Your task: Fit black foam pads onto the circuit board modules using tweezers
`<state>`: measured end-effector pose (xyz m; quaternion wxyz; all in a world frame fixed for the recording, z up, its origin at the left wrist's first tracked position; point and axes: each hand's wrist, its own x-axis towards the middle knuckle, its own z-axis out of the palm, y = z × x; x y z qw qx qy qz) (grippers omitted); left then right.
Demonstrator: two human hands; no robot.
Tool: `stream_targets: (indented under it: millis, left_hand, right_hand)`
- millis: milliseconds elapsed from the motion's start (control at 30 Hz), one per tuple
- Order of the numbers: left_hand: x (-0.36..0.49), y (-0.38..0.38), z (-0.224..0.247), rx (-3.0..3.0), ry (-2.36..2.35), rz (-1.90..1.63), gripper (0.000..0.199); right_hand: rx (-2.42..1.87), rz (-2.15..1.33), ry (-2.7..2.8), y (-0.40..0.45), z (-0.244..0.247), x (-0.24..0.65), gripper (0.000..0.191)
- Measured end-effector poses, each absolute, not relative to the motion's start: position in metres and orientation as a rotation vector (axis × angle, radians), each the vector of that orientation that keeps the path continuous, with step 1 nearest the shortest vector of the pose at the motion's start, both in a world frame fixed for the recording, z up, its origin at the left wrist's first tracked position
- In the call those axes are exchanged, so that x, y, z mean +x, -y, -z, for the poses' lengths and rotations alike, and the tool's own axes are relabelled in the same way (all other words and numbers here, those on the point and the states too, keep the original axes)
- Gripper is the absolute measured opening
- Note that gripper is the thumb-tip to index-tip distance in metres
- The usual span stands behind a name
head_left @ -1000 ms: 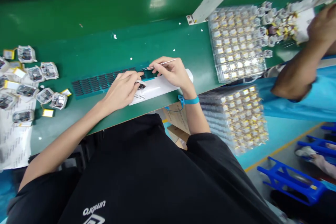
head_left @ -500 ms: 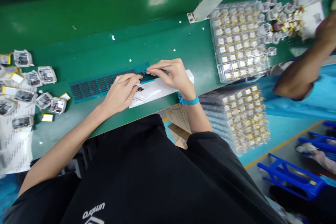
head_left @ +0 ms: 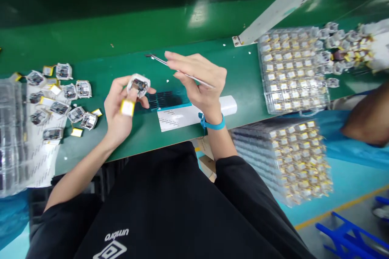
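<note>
My left hand (head_left: 118,109) grips a white-rimmed electronic unit (head_left: 140,85) with a circuit board inside; its yellow-edged battery (head_left: 127,107) hangs over my palm. My right hand (head_left: 200,81) holds thin metal tweezers (head_left: 188,75), raised above the bench, the dark tip pointing left and clear of the unit. Below the hands lies a teal sheet with rows of small black strips (head_left: 165,98), partly hidden by my left hand. A white printed paper (head_left: 174,118) with a curled right end overlaps its front edge.
Several similar units (head_left: 60,107) with batteries lie at left, beside clear trays (head_left: 12,137). Filled trays (head_left: 291,71) stand at right on the green bench (head_left: 100,68), with a taller stack (head_left: 298,162) below. A metal post (head_left: 285,4) rises behind; a person's arm (head_left: 367,117) is at far right.
Both hands have lifted off the teal sheet and moved apart. The unit is now raised in my left hand, its battery showing, and the tweezers are clearly visible. The camera view has shifted.
</note>
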<state>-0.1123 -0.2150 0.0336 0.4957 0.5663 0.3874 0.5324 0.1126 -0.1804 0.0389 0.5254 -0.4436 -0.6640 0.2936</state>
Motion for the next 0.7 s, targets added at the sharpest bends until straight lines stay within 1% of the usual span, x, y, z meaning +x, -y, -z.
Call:
stream_targets:
  millis: [67,133,200,333,433,533,700]
  left_hand:
    - [-0.115,0.203,-0.032,1.105,-0.921,-1.19,0.008]
    - [-0.119,0.195,-0.027,1.013,-0.927,-1.066,0.009]
    - [-0.121,0.192,-0.02,0.949,-0.966,-1.038,0.013]
    - [-0.123,0.191,-0.01,0.814,-1.061,-1.187,0.016]
    - [-0.125,0.188,-0.01,0.666,-1.148,-1.302,0.018]
    - [-0.128,0.186,-0.016,0.531,-1.199,-1.335,0.022]
    - [-0.126,0.192,-0.027,0.56,-1.19,-1.336,0.033]
  right_hand:
    - [-1.008,-0.684,1.582,0.178,-0.026,0.106,0.018]
    - [-0.942,-0.631,1.594,0.178,-0.015,0.102,0.02]
    - [-0.904,-0.584,1.61,0.181,-0.008,0.099,0.02]
    - [-0.857,-0.49,1.772,0.19,-0.007,0.096,0.018]
    - [-0.693,-0.17,2.003,0.192,-0.007,0.093,0.021]
    - [-0.581,0.143,2.109,0.193,-0.006,0.088,0.019]
    - [-0.646,0.219,2.169,0.195,-0.007,0.085,0.019]
